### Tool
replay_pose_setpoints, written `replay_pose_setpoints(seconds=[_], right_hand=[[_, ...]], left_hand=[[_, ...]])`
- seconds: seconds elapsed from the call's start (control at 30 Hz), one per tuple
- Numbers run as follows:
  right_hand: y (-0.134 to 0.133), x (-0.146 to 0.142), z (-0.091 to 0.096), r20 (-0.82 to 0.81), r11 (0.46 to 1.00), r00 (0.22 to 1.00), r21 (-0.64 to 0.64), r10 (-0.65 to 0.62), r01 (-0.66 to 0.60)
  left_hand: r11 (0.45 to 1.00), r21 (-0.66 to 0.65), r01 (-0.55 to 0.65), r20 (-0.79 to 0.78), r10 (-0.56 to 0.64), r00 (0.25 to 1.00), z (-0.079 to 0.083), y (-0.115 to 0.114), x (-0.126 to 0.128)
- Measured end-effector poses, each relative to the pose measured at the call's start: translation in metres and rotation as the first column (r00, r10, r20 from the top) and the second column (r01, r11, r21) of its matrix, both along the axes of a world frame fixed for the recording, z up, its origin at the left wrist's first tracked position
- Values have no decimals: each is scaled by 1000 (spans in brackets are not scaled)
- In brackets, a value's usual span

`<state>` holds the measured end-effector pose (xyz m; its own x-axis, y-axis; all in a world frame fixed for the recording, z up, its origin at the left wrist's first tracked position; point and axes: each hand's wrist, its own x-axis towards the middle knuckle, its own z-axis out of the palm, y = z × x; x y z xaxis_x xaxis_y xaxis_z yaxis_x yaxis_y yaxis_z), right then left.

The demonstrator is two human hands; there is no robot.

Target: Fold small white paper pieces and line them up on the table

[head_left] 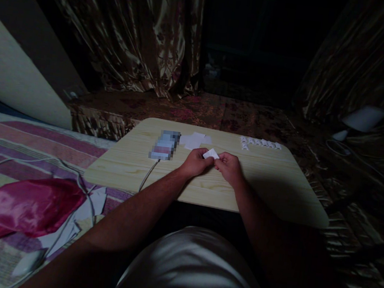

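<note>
Both my hands meet over the middle of a light wooden table (277,190). My left hand (195,163) and my right hand (229,167) are closed in a pinch on one small white piece of paper (210,153), which sticks up between the fingertips. A few loose white paper sheets (194,140) lie just beyond my left hand. At the far right of the table lies a row of several small folded white paper pieces (260,143).
A blurred-out device (164,144) with a cable (147,178) lies left of my hands. A red plastic bag (14,209) and white paper scraps (97,202) rest on a striped blanket at the left. Dark curtains (128,30) hang behind; a white object (363,118) sits at right.
</note>
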<state>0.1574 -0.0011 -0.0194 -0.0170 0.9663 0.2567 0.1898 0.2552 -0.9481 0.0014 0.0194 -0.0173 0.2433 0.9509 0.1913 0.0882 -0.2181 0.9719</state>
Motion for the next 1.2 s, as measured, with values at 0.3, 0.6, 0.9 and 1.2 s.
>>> replay_pose_setpoints(seconds=[0.3,0.6,0.9,1.2], right_hand=[[-1,1,-1,36,999,999,30,15,-16],[0,0,-2,3,1000,1000,15,7,-7],[1,1,-2,-21,1000,1000,10,0,0],[-2,3,3,-19,999,999,-43,29,-30]], left_hand=[[999,-35,40,26,-39,999,1,0,-1],[998,-51,43,60,-40,997,8,-2,-1],[997,-72,32,86,-26,996,10,-4,1],[993,-113,27,217,-2,976,12,-1,-1]])
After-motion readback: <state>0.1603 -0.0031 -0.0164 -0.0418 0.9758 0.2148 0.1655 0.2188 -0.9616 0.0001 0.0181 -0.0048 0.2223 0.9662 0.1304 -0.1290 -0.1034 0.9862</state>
